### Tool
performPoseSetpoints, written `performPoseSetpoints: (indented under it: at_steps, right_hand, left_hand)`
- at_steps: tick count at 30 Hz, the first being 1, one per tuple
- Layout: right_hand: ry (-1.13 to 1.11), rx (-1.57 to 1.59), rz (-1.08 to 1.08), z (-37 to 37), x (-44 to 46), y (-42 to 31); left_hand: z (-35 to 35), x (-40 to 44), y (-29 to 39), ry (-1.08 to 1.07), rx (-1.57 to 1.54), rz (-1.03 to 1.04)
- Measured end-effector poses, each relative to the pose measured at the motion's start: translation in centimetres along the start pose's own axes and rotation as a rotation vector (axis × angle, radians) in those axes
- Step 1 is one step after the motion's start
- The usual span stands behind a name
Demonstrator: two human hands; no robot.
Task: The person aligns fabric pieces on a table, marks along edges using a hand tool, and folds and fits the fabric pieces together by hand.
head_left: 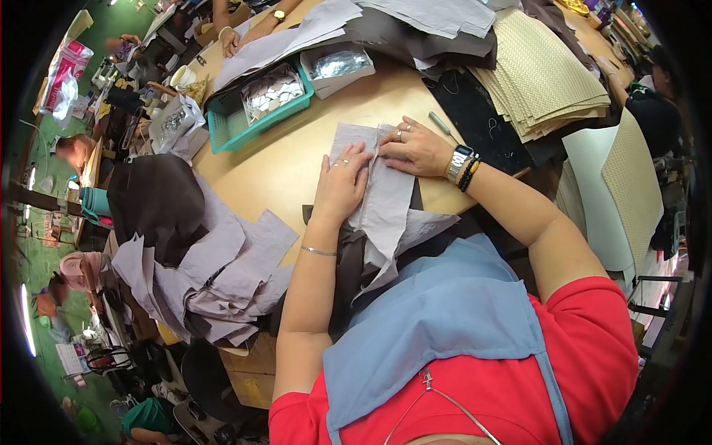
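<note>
A grey-lilac piece of fabric with a seam or fold along its length lies on the table in front of me, its lower end hanging over dark cloth at my lap. My left hand rests flat on its left side, fingers stretched out. At the upper part of the seam, my right hand has its fingers bent and pressed together on the fabric edge; the fingertips are partly hidden. Just beyond the right hand lies a slim grey pen-like tool.
A pile of grey and dark fabric pieces lies at left. A teal basket of small pale pieces and a white box stand behind. Textured cream sheets are stacked at right. Another person's hands are at the far edge.
</note>
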State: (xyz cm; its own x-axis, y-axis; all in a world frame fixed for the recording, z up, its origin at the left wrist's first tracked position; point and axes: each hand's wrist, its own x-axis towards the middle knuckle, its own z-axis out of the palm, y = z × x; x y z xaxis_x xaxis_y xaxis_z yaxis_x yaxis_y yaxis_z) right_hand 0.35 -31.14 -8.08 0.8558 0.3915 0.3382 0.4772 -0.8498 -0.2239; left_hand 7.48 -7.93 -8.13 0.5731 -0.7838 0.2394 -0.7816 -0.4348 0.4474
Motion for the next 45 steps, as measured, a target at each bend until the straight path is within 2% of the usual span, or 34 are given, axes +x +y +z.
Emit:
performPoseSetpoints:
  at_steps: [13, 28, 37, 45]
  right_hand:
    - [0.031, -0.015, 0.006, 0.3, 0.1, -0.1]
    - [0.11, -0.145, 0.173, 0.8, 0.1, -0.1]
    - [0.177, -0.005, 0.202, 0.8, 0.0, -0.1]
    - [0.171, -0.013, 0.221, 0.7, 0.0, -0.2]
  left_hand:
    - [0.4, 0.0, 0.0, 0.03, 0.048, 0.03]
    - [0.2, 0.1, 0.3, -0.01, 0.122, 0.035]
    - [0.1, 1.4, 0.4, -0.097, 0.234, 0.058]
    - [0.5, 2.9, 1.1, -0.127, 0.328, 0.023]
